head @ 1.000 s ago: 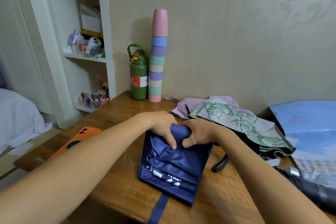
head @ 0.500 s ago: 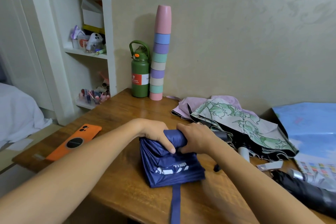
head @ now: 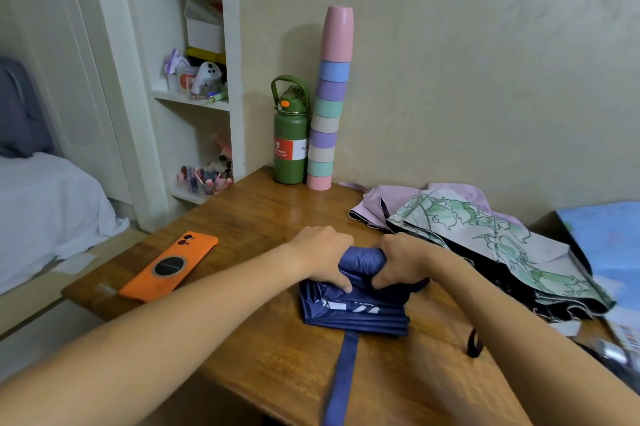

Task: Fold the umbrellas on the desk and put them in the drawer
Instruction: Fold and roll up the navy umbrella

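Wooden bench [head: 263, 218], corner at left, set against a pale wall. White shelf unit [head: 194, 79] beyond its far-left edge, holding small items. Floral umbrella [head: 485, 245], green-and-cream canopy with dark underside, lying loose and unfolded at far right over a lilac umbrella [head: 388, 200]. Navy umbrella [head: 356, 308], centre of the bench, its canopy gathered into flat pleats with white lettering on top; its strap [head: 341, 377] trails toward the near edge. Stack of pastel cups [head: 329, 114], upright by the wall, pink on top, just beside a green bottle [head: 290, 138] on its left. Orange phone [head: 169, 266], face down, left of the navy umbrella. Left hand [head: 322, 252] and right hand [head: 403, 259], both curled round the rolled far end of the navy umbrella, thumbs pressing into the fabric.
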